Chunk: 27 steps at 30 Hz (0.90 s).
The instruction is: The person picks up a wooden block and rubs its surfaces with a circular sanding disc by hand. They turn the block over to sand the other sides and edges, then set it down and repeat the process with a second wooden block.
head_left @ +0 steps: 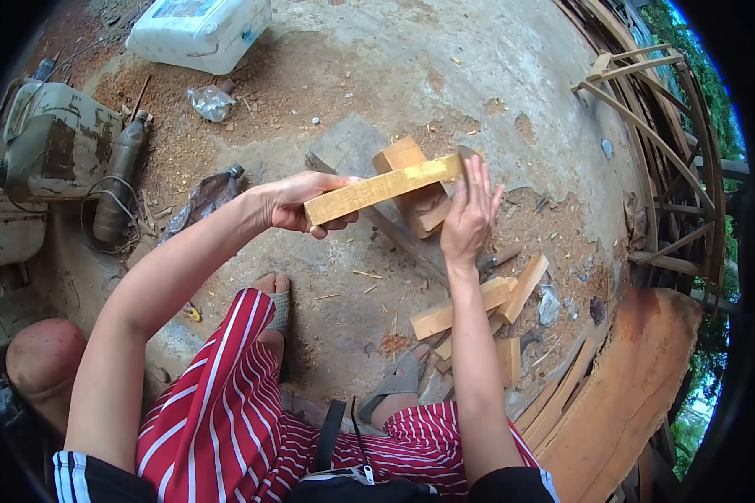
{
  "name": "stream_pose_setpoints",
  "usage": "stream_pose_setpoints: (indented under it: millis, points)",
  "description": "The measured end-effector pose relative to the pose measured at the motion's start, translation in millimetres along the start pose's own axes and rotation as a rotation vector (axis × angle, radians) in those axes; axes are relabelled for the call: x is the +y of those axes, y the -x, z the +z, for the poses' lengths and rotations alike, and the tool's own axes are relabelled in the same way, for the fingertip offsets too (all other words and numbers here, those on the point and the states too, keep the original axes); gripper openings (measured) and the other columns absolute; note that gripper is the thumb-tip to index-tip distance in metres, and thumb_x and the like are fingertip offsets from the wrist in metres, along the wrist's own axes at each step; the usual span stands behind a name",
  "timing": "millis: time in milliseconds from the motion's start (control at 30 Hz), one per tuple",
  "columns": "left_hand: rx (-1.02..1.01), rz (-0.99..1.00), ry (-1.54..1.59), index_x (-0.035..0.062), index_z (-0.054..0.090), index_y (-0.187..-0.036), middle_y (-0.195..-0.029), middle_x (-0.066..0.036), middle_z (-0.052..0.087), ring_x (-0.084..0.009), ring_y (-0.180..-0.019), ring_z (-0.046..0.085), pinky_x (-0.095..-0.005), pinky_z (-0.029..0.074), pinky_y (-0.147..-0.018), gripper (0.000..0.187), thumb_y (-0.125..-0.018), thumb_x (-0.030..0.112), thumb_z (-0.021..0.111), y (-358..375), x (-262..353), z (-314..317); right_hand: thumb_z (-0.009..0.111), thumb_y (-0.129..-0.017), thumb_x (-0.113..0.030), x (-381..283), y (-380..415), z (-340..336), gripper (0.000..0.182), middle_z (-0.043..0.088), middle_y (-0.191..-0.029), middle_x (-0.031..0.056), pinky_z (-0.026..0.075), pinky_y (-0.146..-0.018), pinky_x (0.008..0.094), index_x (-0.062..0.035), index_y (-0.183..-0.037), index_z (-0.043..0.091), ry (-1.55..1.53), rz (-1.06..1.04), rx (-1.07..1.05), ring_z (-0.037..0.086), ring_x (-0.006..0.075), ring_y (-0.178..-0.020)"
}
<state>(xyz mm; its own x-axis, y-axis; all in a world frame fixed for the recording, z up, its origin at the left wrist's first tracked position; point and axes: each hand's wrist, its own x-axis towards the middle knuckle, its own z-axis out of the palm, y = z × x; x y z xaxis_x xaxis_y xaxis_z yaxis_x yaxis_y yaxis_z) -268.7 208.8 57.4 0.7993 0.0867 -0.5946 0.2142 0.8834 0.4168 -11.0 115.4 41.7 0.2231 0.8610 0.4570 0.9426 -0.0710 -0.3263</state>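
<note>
My left hand (315, 201) grips the near left end of a yellowish wooden bar (377, 189), held tilted up to the right above the ground. At the bar's far right end, my right hand (471, 214) has its fingers stretched out and lying against the end. A dark, thin curved edge shows at that end beside the fingertips; what it belongs to is hidden. Below the bar lies a brown wooden block (428, 205), on or beside a flat grey slab (348, 147).
Cut wood pieces (466, 308) lie right of my feet, near a large plank (621, 394). Plastic containers (201, 33) and a dirty bottle (122, 176) stand or lie at the left and top. A wooden rack (671, 159) is at the right.
</note>
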Motion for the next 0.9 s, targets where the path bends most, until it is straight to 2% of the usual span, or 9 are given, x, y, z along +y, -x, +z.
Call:
stream_pose_setpoints:
  millis: [100,167,233,333,467,567,733,833,900]
  points:
    - [-0.028,0.004,0.024,0.0126,0.051,-0.115,-0.079,0.001,0.051,-0.0031,-0.059,0.048,-0.0171,0.04,-0.036,0.033,-0.104,0.038,0.034,-2,10,1,0.041,-0.102,-0.023,-15,12,13,0.037,0.053,-0.139,0.0075,0.019,-0.118,0.0493,-0.0102,-0.135,0.052,-0.083,0.065,0.064,0.041,0.0249,-0.136]
    - [-0.04,0.004,0.004,0.0117,0.051,-0.116,-0.082,-0.001,0.053,-0.004,-0.061,0.05,-0.0178,0.042,-0.037,0.033,-0.103,0.038,0.035,-4,11,7,0.048,-0.097,-0.014,-78,32,5,0.04,0.05,-0.141,0.0081,0.019,-0.119,0.0472,-0.0099,-0.136,0.051,-0.2,-0.113,-0.048,0.041,0.0258,-0.136]
    - [0.279,0.019,-0.023,0.011,0.051,-0.118,-0.085,-0.002,0.056,-0.0049,-0.062,0.052,-0.0186,0.044,-0.037,0.036,-0.103,0.04,0.036,6,3,21,0.054,-0.091,-0.009,-120,54,-4,0.046,0.049,-0.142,0.0082,0.02,-0.119,0.0451,-0.0113,-0.137,0.05,-0.408,-0.336,-0.191,0.042,0.0259,-0.136]
    - [0.142,-0.001,0.046,0.0101,0.05,-0.121,-0.084,-0.002,0.057,-0.0053,-0.062,0.053,-0.0193,0.045,-0.039,0.039,-0.102,0.042,0.038,4,-12,-3,0.054,-0.09,-0.008,-93,40,2,0.045,0.05,-0.141,0.0074,0.022,-0.118,0.0452,-0.0117,-0.135,0.052,-0.303,-0.49,-0.177,0.043,0.0255,-0.135]
    - [-0.009,0.061,0.015,0.012,0.05,-0.118,-0.079,0.0,0.055,-0.0043,-0.059,0.051,-0.0186,0.043,-0.036,0.034,-0.103,0.04,0.037,10,-9,1,0.036,-0.103,-0.028,11,-14,0,0.04,0.048,-0.143,0.0078,0.022,-0.118,0.045,-0.0115,-0.135,0.053,-0.061,0.041,-0.051,0.037,0.0226,-0.139]
    - [-0.001,0.041,-0.015,0.0129,0.05,-0.116,-0.08,0.001,0.055,-0.0043,-0.058,0.05,-0.0187,0.042,-0.036,0.032,-0.103,0.04,0.037,4,-5,-3,0.035,-0.103,-0.029,10,-11,6,0.042,0.046,-0.144,0.0096,0.022,-0.118,0.0453,-0.0093,-0.136,0.051,-0.058,0.077,-0.1,0.037,0.0239,-0.139]
    - [0.136,-0.03,0.08,0.0095,0.055,-0.116,-0.086,-0.004,0.06,-0.0085,-0.067,0.057,-0.0234,0.048,-0.04,0.037,-0.101,0.041,0.042,3,-18,-2,0.054,-0.086,-0.002,-111,53,-9,0.053,0.047,-0.144,0.0118,0.027,-0.117,0.0442,-0.0068,-0.138,0.047,-0.389,-0.431,-0.25,0.042,0.0258,-0.135]
    - [0.212,0.0,0.181,0.006,0.056,-0.122,-0.102,-0.009,0.064,-0.0137,-0.075,0.063,-0.0242,0.052,-0.05,0.042,-0.099,0.04,0.047,9,-17,9,0.054,-0.085,-0.001,-129,48,-30,0.052,0.051,-0.14,0.0121,0.031,-0.115,0.0441,-0.0074,-0.137,0.05,-0.53,-0.373,-0.419,0.047,0.0277,-0.132]
    - [0.398,0.135,-0.296,0.0052,0.056,-0.125,-0.108,-0.011,0.064,-0.0141,-0.077,0.063,-0.0247,0.053,-0.055,0.044,-0.099,0.041,0.049,23,-13,18,0.05,-0.094,-0.009,-111,36,-29,0.04,0.058,-0.132,0.0119,0.037,-0.111,0.047,-0.0082,-0.134,0.053,-0.587,-0.401,-0.277,0.053,0.0299,-0.125]
